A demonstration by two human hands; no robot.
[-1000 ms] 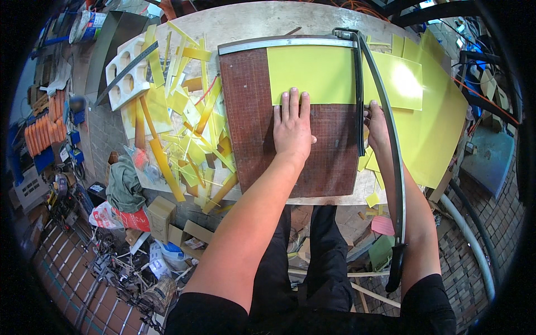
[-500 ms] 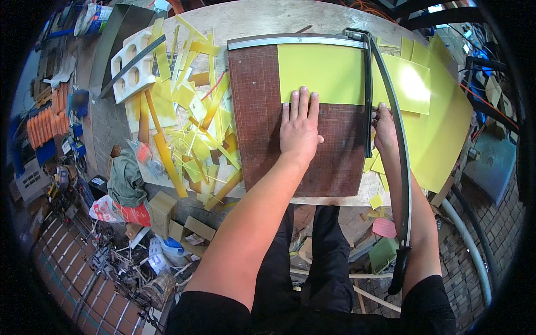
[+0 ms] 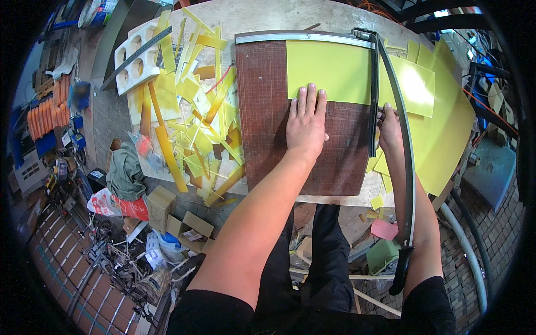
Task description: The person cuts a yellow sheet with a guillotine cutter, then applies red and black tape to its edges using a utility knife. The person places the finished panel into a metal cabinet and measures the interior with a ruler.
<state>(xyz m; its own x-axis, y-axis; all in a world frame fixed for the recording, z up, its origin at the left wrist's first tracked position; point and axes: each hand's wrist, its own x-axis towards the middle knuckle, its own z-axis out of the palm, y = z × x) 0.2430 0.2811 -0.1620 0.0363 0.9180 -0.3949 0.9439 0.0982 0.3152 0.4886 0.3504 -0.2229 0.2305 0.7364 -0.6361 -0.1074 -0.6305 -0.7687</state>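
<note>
A brown, grid-marked guillotine paper cutter (image 3: 262, 139) lies on the table, a metal rule along its far edge. A plain yellow sheet (image 3: 329, 64) rests on it, against that rule and reaching the black bar (image 3: 374, 111) at the right side. My left hand (image 3: 306, 125) lies flat, its fingertips on the sheet's near edge and its palm over the bare board. Just right of the bar, below the curved blade arm (image 3: 403, 128), my right hand (image 3: 389, 127) has its fingers curled together; whatever they grip is hidden. The arm's black handle (image 3: 401, 271) hangs beside my right forearm.
Yellow offcut strips (image 3: 198, 134) are heaped left of the cutter. A white block with holes (image 3: 135, 61) bears a steel ruler (image 3: 137, 58). Larger yellow sheets (image 3: 441, 134) lie to the right. Cardboard boxes (image 3: 162, 207) and clutter stand below the table's left front.
The whole scene has shifted slightly to the right in the view. Both hands, the sheet and the blade arm keep about the same places relative to the cutter.
</note>
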